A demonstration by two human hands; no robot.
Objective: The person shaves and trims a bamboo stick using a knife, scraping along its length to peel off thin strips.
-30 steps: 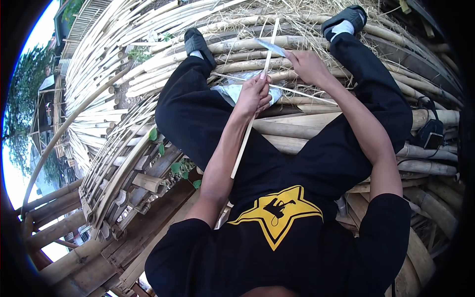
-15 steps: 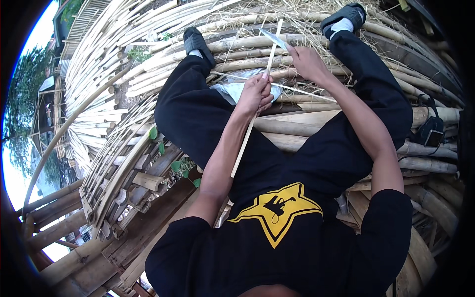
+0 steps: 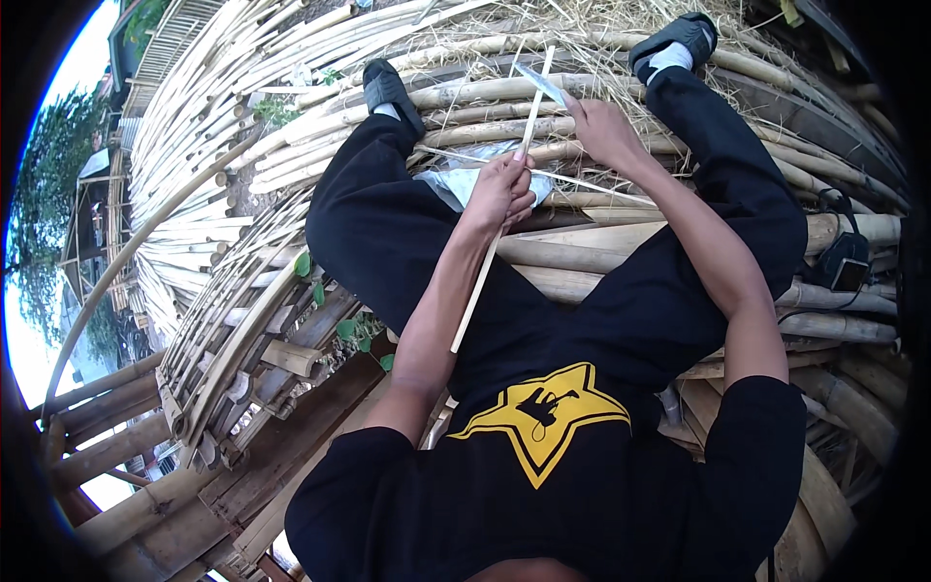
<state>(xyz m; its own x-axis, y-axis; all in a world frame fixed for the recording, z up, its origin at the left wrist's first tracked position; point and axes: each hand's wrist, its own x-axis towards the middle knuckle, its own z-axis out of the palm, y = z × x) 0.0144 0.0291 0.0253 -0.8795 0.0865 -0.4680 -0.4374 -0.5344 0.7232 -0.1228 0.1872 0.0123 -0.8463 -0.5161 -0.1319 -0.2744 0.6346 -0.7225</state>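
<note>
My left hand [image 3: 500, 194] is closed around a long, thin bamboo strip [image 3: 474, 296], which slants from beside my left forearm up past my fingers. In my right hand [image 3: 603, 131] is a knife, its handle hidden in the fist. The pale knife blade [image 3: 539, 83] points up and left and crosses the strip near its far end; whether the edge touches it I cannot tell. Another thin strip [image 3: 593, 184] lies beyond my left hand, between my legs. Behind that hand rests a crumpled whitish plastic sheet [image 3: 451, 184].
Bamboo poles [image 3: 553, 252] form the uneven surface under my legs. Straw and shavings [image 3: 601, 48] lie scattered between my feet. A small black device with a strap [image 3: 846, 262] sits beside my right knee. Stacked split bamboo [image 3: 242, 339] and a curved pole [image 3: 136, 242] are on the left.
The knife and my right hand have shifted slightly down and right, and the strip's far end sits a little lower. My left hand keeps its grip almost in place.
</note>
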